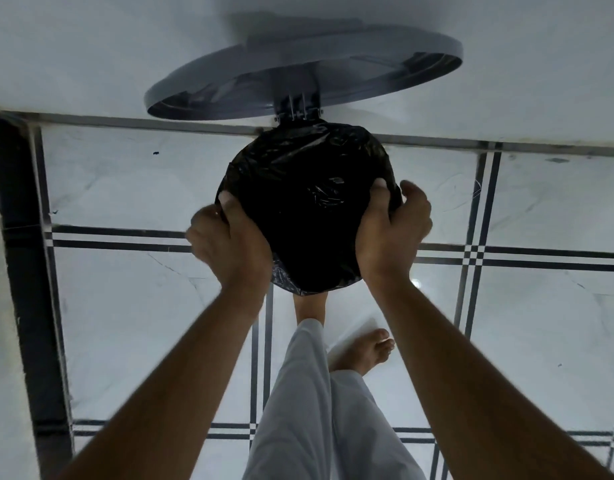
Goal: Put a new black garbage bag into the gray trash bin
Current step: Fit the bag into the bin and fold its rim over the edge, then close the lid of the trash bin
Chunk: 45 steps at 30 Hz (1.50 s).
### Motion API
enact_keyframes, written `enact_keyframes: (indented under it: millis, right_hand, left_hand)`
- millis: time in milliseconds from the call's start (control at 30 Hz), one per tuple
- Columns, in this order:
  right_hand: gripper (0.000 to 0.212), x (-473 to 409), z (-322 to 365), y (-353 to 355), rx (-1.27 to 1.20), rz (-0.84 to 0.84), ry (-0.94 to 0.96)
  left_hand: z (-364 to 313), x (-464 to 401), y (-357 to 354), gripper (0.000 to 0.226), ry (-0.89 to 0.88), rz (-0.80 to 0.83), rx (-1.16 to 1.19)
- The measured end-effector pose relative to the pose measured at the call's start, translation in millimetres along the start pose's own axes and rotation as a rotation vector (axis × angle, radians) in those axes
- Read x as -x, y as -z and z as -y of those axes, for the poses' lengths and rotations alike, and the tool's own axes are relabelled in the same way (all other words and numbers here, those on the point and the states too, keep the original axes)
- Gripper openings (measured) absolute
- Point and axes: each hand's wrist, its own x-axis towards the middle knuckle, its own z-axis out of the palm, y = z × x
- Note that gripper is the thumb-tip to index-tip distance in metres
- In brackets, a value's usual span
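Both hands, the left hand (229, 244) and the right hand (390, 226), grip the black garbage bag (298, 202) at opposite sides, probably to fold its edge over the rim. It covers the gray trash bin, whose lid (298, 74) stands open against the wall so the opening stays free.

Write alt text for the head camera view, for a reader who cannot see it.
Seen from above, a person's left hand and right hand grip a black garbage bag stretched over the mouth of a trash bin, thumbs hooked inside its rim. The bin's gray lid stands open against a white wall, and bare feet show on the tiled floor.
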Motion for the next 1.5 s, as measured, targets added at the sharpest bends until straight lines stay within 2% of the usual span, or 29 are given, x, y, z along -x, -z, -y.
enact_keyframes:
  millis: [67, 167, 300, 333, 433, 533, 600, 700, 833, 967, 1033, 1100, 1133, 1167, 1233, 1300, 1400, 1500]
  right_hand:
    - [0.058, 20.1, -9.4, 8.0, 0.014, -0.086, -0.016]
    - [0.058, 43.9, -21.2, 14.2, -0.084, -0.033, -0.144]
    - [0.017, 51.6, -27.1, 14.6, -0.327, 0.116, -0.395]
    - [0.015, 50.3, -27.1, 15.4, -0.356, 0.148, -0.432]
    - [0.036, 42.8, -33.3, 18.0, -0.352, 0.203, -0.51]
    - [0.062, 41.4, -37.5, 14.6, -0.274, 0.181, -0.522]
    - [0.07, 39.7, -43.8, 14.6, -0.192, 0.135, -0.507]
    - [0.055, 36.3, -42.7, 18.1, -0.27, 0.293, -0.53]
    - [0.064, 32.2, -40.7, 22.0, -0.294, 0.423, -0.573]
    - [0.071, 23.6, -50.2, 28.2, -0.215, 0.435, -0.55]
    - [0.074, 21.6, -55.6, 29.6, -0.141, 0.357, -0.491]
    - [0.07, 22.6, -57.3, 32.2, -0.088, 0.256, -0.449]
    - [0.064, 23.9, -56.9, 32.7, -0.084, 0.231, -0.434]
    - [0.059, 25.3, -55.4, 33.1, -0.091, 0.23, -0.435]
    - [0.056, 29.4, -53.1, 30.7, -0.112, 0.259, -0.456]
    - [0.057, 34.2, -51.7, 27.4, -0.134, 0.292, -0.479]
    - [0.059, 39.8, -52.4, 20.4, -0.162, 0.327, -0.489]
    - [0.062, 40.4, -50.0, 15.1, -0.219, 0.337, -0.521]
  left_hand:
    - [9.0, 18.5, 6.3, 0.065, 0.21, 0.022, 0.089]
    - [21.4, 44.1, 12.1, 0.069, 0.436, 0.153, 0.182]
    - [23.0, 59.2, 20.1, 0.063, 0.49, 0.354, 0.335]
    - [22.1, 60.9, 21.0, 0.063, 0.494, 0.394, 0.366]
    - [22.1, 63.1, 22.2, 0.067, 0.523, 0.463, 0.437]
    - [26.1, 56.4, 19.4, 0.069, 0.559, 0.426, 0.454]
    - [25.6, 54.6, 18.1, 0.067, 0.532, 0.382, 0.431]
    - [25.0, 59.0, 16.4, 0.066, 0.453, 0.45, 0.452]
    - [33.2, 49.3, 12.7, 0.074, 0.472, 0.508, 0.403]
    - [31.9, 34.8, 11.6, 0.077, 0.493, 0.523, 0.36]
    - [32.0, 24.1, 8.0, 0.076, 0.527, 0.398, 0.322]
    - [38.9, 17.9, 3.2, 0.08, 0.5, 0.119, 0.155]
    - [39.6, 21.7, 1.9, 0.078, 0.414, 0.008, 0.095]
    - [40.2, 27.8, 0.0, 0.074, 0.275, -0.034, 0.071]
    - [44.5, 45.6, -3.7, 0.07, -0.033, 0.043, 0.01]
    - [56.3, 52.5, -9.3, 0.077, -0.191, 0.153, -0.105]
    - [58.7, 37.6, -18.6, 0.089, -0.143, 0.255, -0.191]
    - [48.3, 8.8, -24.4, 0.106, 0.056, 0.264, -0.029]
